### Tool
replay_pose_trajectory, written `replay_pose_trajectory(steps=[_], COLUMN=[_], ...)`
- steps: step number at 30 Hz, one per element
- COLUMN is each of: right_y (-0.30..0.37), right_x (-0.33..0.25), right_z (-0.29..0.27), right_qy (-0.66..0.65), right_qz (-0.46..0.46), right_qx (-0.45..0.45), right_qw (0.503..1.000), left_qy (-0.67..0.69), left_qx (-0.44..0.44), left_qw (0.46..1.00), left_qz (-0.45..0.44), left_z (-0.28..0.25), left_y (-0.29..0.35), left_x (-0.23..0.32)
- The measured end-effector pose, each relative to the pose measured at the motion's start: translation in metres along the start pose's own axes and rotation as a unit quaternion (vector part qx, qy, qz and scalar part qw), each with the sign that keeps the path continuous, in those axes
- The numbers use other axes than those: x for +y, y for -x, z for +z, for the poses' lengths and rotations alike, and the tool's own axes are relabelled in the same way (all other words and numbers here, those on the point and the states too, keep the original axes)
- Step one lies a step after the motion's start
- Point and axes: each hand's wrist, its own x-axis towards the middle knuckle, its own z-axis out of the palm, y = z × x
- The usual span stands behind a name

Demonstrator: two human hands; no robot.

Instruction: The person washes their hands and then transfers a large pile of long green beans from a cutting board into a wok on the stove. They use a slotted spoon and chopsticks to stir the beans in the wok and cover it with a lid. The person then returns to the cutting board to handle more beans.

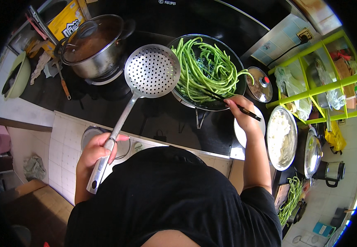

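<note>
A perforated metal skimmer [152,72] is in my left hand [97,149], whose fingers wrap its handle. Its round head hangs over the stove between a pot and a dark wok [241,91], close to the wok's left rim. Long green beans [217,78] lie coiled in the wok, and some liquid glints among them. My right hand [243,112] grips black chopsticks [250,113] at the wok's lower right side. The chopstick tips reach in among the beans. One bean end sticks out over the right rim.
A steel pot [92,68] with a glass lid stands on the left burner. Right of the wok are a small lidded dish [259,84], a white plate [244,138] and a metal bowl [282,138] of white food. A green rack [322,88] and more beans [292,199] stand farther right.
</note>
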Motion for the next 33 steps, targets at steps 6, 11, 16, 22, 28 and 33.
replay_pose_trajectory(steps=[6,11,16,22,28,33], right_y=[0.025,0.02,0.004,0.016,0.012,0.006], right_x=[-0.038,-0.039,-0.021,-0.057,-0.037,-0.03], right_z=[-0.037,-0.013,0.016,-0.019,0.012,0.006], right_qy=[-0.061,0.031,0.029,-0.088,-0.01,0.025], right_qz=[0.098,0.025,-0.021,0.109,-0.044,0.025], right_qx=[0.069,0.049,0.055,0.097,0.006,0.046], right_qw=[0.991,0.998,0.998,0.985,0.999,0.998], left_qy=[-0.004,-0.007,0.004,0.007,0.006,0.009], left_qx=[0.029,0.021,0.006,-0.018,-0.006,0.014], left_qw=[0.999,1.0,1.0,1.0,1.0,1.0], left_qz=[-0.016,-0.004,-0.025,-0.023,-0.009,-0.021], left_z=[-0.001,-0.002,0.004,0.004,0.002,-0.001], left_y=[0.007,0.005,-0.001,-0.001,-0.001,0.007], left_x=[-0.006,-0.006,0.007,0.008,0.004,0.003])
